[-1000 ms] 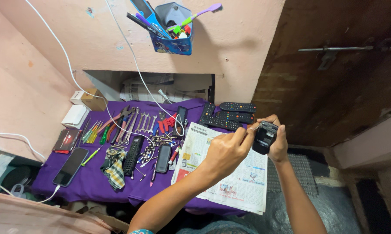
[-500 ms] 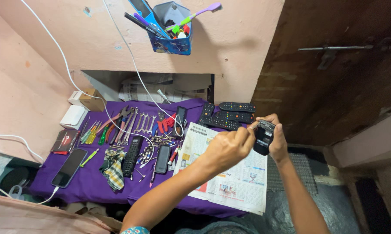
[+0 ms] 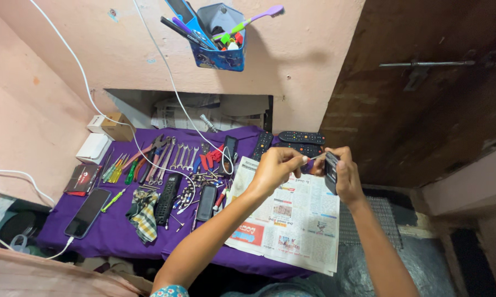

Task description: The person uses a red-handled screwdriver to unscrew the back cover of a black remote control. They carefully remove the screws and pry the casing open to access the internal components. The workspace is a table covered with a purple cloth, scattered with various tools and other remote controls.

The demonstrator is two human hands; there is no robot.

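Observation:
My right hand (image 3: 345,175) grips a small black device (image 3: 331,171), held upright above the newspaper (image 3: 289,223). My left hand (image 3: 278,168) pinches a thin metal tool (image 3: 316,157) whose tip touches the top edge of the device. Both hands hover over the far right part of the purple cloth (image 3: 116,231). Two black remote controls (image 3: 301,137) lie just beyond my hands.
On the cloth lie rows of screwdrivers (image 3: 116,168), wrenches and pliers (image 3: 168,157), more remotes (image 3: 168,192), loose screws, a checked rag (image 3: 143,212) and a phone (image 3: 87,213) on a cable. A blue holder (image 3: 217,38) with pens hangs on the wall. A dark wooden door (image 3: 424,93) stands right.
My hands have stayed close together around the black device; my left hand has shifted slightly so the thin tool now reaches the device's top edge.

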